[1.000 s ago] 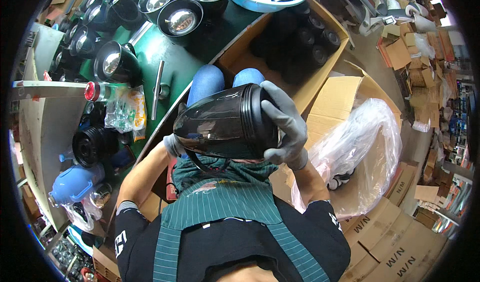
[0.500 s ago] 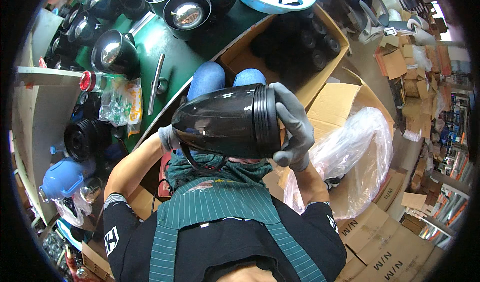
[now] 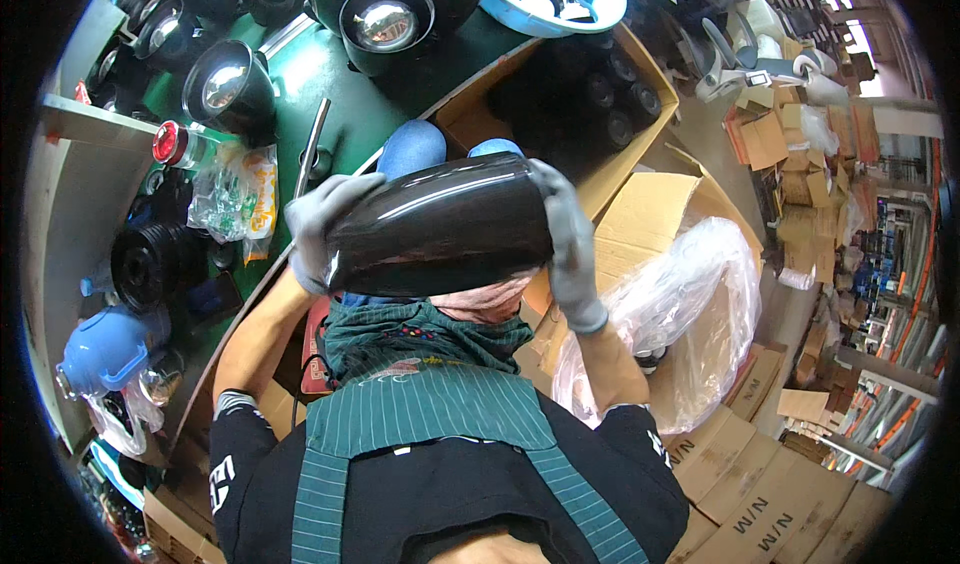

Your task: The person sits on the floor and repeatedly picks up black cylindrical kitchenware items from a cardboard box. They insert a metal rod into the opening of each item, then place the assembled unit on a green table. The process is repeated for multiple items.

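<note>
Versus 0.5 s ago: shell (image 3: 440, 229) rotated about its length; smooth black side now faces up where ridged collar and handle showed. Left hand (image 3: 325, 222), earlier mostly behind the narrow end, now shows its fingers over that end.

Count: 1 shell held, 2 grey-gloved hands, 1 rod (image 3: 312, 149), 1 blue basin (image 3: 535, 22), 1 blue jug (image 3: 110, 349); 3 cups (image 3: 385, 57) grouped beside the basin. Parts in the carton (image 3: 648, 136) too dark to count.

Pose: shell on its side above the lap, between the hands. Left hand part-curled, gripping the left end; right hand (image 3: 570, 249) part-curled round the right end, fingers uppermost. Both forearms rise from below, elbows bent outward.
</note>
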{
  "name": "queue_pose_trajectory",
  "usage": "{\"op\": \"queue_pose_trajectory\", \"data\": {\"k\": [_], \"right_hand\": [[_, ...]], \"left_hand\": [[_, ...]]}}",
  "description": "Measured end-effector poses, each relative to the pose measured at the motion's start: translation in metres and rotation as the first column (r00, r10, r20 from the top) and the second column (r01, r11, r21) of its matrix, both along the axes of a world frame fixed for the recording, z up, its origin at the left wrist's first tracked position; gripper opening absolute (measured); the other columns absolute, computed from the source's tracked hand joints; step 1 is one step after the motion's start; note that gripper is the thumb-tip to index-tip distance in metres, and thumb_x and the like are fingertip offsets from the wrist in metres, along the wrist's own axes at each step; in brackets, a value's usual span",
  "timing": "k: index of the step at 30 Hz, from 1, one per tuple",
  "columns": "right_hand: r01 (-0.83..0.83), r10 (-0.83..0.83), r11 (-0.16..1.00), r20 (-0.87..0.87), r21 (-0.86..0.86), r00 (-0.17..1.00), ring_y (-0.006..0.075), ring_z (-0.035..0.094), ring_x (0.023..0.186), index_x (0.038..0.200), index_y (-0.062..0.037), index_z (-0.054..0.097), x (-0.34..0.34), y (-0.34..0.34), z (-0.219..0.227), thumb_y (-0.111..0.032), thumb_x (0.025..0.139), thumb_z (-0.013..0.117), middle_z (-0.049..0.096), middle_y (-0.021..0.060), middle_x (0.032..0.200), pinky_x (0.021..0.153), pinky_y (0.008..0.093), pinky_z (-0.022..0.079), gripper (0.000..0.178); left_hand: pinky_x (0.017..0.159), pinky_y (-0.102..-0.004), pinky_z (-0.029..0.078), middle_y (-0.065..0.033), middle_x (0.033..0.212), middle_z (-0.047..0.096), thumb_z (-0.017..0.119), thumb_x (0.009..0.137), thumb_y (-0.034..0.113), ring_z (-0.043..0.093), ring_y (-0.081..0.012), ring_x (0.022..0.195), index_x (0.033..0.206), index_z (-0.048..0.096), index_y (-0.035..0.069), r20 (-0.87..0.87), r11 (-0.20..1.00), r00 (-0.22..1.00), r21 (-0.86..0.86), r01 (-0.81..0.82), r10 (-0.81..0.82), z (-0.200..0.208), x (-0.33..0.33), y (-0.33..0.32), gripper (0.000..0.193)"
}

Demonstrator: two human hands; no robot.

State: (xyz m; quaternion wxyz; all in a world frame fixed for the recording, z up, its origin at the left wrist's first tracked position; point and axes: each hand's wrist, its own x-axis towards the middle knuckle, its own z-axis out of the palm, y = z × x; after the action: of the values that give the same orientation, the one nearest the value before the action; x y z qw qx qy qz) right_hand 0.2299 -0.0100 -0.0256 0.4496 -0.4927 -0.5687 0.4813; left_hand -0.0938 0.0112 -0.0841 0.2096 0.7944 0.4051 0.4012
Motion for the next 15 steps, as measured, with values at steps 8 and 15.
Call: {"op": "queue_pose_trajectory", "data": {"k": [8,15], "right_hand": [[-0.22,0.207,0.975,0.236,0.029,0.949,0.0402,0.044,0.155,0.173,-0.0025,0.023,0.013,-0.003,-0.026,-0.068,0.109,0.049,0.039,0.0283,0.17,0.127,0.0436,0.034,0.095],[-0.2,0.17,0.977,-0.288,-0.078,0.942,0.0313,0.028,0.164,0.172,-0.0003,0.028,-0.027,0.005,-0.022,-0.058,0.116,0.04,0.027,0.0218,0.178,0.133,0.0424,0.022,0.081]], "left_hand": [[0.095,-0.0373,0.061,-0.0111,0.121,0.079,0.077,0.094,0.019,0.077,-0.0237,0.103,0.13,0.074,0.002,0.324,0.854,0.939,-0.515,0.07,0.119,-0.049,-0.055,0.007,0.039],[0.094,-0.0407,0.061,-0.0168,0.124,0.077,0.075,0.092,0.029,0.077,-0.0313,0.106,0.136,0.072,0.005,-0.109,0.976,0.99,-0.189,-0.108,0.088,0.02,-0.029,-0.006,0.05]]}}
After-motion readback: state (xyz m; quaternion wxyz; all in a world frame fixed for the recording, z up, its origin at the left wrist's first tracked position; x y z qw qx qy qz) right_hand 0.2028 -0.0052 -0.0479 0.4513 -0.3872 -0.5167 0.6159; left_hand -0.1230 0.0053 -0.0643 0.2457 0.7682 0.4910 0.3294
